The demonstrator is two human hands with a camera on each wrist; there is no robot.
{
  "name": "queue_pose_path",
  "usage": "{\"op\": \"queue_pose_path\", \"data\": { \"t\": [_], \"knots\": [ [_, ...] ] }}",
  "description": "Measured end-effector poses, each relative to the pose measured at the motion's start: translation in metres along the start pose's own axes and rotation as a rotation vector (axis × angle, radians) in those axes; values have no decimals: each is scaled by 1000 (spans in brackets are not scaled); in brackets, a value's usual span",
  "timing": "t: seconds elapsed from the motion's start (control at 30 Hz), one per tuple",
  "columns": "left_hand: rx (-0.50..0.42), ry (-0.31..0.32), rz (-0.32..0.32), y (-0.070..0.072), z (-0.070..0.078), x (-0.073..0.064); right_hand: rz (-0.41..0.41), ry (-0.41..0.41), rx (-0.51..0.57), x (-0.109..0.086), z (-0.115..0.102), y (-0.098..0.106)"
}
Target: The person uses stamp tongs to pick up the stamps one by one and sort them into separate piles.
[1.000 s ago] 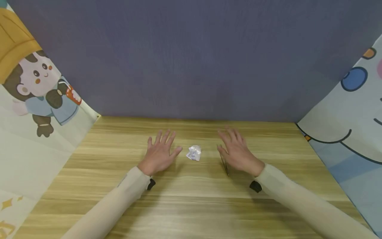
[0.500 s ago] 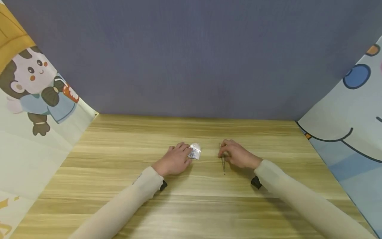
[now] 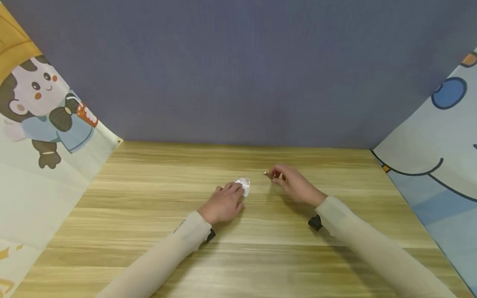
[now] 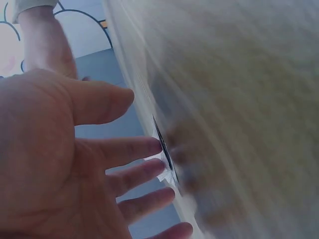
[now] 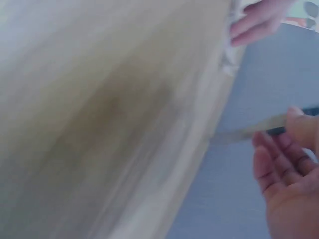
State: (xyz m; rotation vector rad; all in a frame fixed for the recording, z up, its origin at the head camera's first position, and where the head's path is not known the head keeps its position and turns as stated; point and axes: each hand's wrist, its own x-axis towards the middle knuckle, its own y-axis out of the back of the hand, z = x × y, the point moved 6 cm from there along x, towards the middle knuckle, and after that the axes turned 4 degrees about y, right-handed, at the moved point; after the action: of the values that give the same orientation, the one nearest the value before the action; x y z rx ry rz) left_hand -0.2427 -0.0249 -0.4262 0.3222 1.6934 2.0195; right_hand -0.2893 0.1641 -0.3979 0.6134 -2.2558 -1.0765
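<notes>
A small, crinkled silvery-white packet [image 3: 244, 182] lies on the wooden table, left of my right hand. My left hand [image 3: 223, 203] rests over its near left side, the fingertips on it and part of it hidden under them. In the left wrist view those fingers are extended and spread, with the tips at the packet's dark edge [image 4: 163, 144]. My right hand [image 3: 294, 185] pinches a slim, tweezers-like metal tool [image 3: 267, 175] between thumb and fingers, its tip pointing left. In the right wrist view the tool [image 5: 269, 124] is blurred, a pale shaft with a dark part.
The wood-grain table [image 3: 238, 256] ends at a plain dark grey-blue panel [image 3: 238, 74] behind. Cartoon-printed sheets stand at the left [image 3: 48, 124] and right [image 3: 436, 165]. A dark wrist camera [image 3: 314, 223] hangs below the right sleeve.
My left hand has moved right and come down onto the packet. My right hand has closed on the tool, picked it up and turned it from lying nearly lengthwise to pointing left.
</notes>
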Motion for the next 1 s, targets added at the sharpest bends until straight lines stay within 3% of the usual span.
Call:
{"op": "queue_pose_path", "data": {
  "t": [0.27,0.67,1.0],
  "knots": [
    [-13,-6,-7,-2,1,0,74,21,114,12,-5,-3],
    [23,-16,-3,-1,6,0,139,-29,76,19,-5,-5],
    [22,-4,-8,-4,6,2,43,-145,119,28,-9,-17]
  ]
}}
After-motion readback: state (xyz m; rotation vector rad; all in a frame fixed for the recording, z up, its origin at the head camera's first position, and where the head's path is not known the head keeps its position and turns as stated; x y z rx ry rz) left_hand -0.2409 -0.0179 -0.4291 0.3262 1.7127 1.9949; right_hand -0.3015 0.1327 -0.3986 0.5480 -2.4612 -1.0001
